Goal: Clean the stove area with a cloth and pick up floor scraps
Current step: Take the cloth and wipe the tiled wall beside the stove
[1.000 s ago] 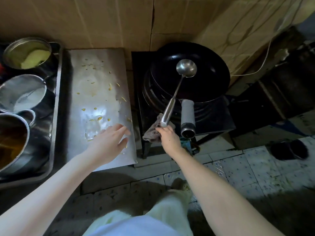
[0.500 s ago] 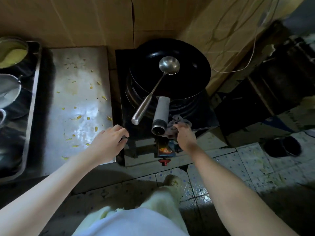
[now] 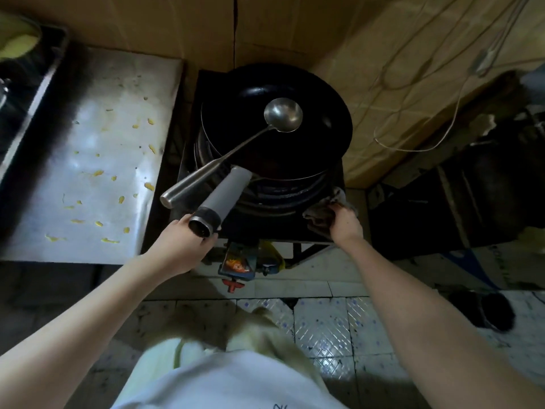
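Cloth is pressed onto the stove at its near right corner.

It is gripped by the right hand, fingers closed over it. The wok handle end is cupped from below by the left hand. A ladle is laid across the wok. Yellow scraps are scattered on the metal counter, left.

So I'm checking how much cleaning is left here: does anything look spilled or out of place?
Yes. Yellow food scraps lie scattered over the steel counter left of the stove, not yet wiped. The ladle rests askew across the wok, its handle jutting past the rim. The right hand presses the cloth on the stove's corner.
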